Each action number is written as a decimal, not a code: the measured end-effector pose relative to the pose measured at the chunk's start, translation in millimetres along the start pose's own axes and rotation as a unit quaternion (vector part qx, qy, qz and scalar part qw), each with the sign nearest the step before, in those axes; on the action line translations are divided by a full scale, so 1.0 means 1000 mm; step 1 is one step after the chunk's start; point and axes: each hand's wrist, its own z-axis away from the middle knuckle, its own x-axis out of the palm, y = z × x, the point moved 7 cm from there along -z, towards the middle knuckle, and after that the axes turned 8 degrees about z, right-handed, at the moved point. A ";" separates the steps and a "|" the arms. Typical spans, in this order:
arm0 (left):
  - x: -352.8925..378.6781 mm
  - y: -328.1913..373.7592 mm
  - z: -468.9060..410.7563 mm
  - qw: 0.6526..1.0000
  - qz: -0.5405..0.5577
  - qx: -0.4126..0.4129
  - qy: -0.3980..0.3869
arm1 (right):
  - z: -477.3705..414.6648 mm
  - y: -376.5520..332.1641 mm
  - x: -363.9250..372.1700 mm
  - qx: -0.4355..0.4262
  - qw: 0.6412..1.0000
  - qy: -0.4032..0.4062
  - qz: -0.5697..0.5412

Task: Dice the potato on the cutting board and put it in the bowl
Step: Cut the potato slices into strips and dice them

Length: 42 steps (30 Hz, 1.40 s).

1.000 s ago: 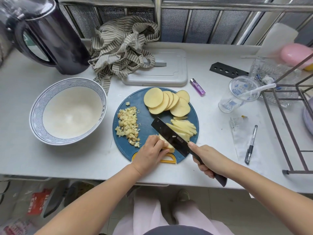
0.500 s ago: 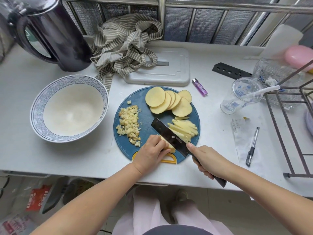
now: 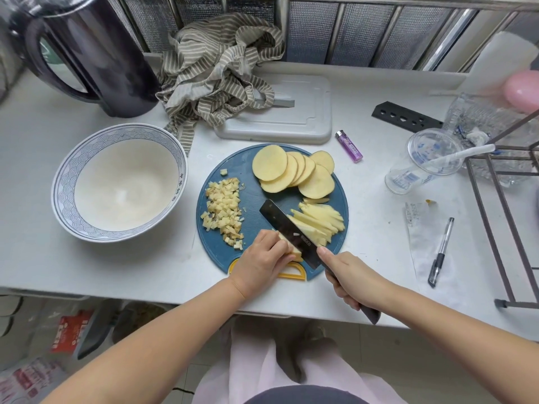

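Round blue cutting board [image 3: 253, 199], near centre. Far side: smooth round potato slices [image 3: 291, 170], fanned. Right: thin strips [image 3: 322, 218]. Left: heaped small dice [image 3: 223, 211]. Left hand [image 3: 259, 263], fingers curled, pins what seems a potato stack [image 3: 288, 246] against the flat black knife [image 3: 287, 228]; right hand [image 3: 350, 278] grips its handle. Glazed bowl [image 3: 67, 176], blue-patterned rim, stands left.

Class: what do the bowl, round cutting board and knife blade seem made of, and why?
Bowl: probably glazed ceramic, glossy white, blue printed rim. Cutting board: likely matte blue plastic. Knife blade: seemingly dark-coated metal, smooth with slight sheen.
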 end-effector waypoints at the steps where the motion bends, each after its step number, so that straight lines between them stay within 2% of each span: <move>1: 0.000 0.000 0.000 1.000 0.000 0.001 0.000 | -0.002 0.000 0.002 -0.001 1.000 0.002 -0.003; 15: 0.003 -0.004 0.002 1.000 0.005 -0.009 -0.003 | -0.007 -0.011 0.013 -0.034 0.988 0.108 0.101; 22: 0.000 0.000 0.001 1.000 0.004 -0.010 0.002 | -0.005 -0.007 0.011 -0.046 0.985 0.143 0.087; 27: -0.005 0.004 0.002 1.000 0.024 -0.001 0.016 | -0.004 -0.015 0.019 -0.063 0.970 0.182 0.151; 35: -0.006 0.007 0.001 1.000 0.018 0.008 0.023 | -0.012 -0.009 0.020 -0.055 0.973 0.170 0.147; 42: -0.006 0.006 0.006 0.999 0.016 0.008 0.030 | -0.015 -0.023 0.026 -0.072 0.954 0.204 0.205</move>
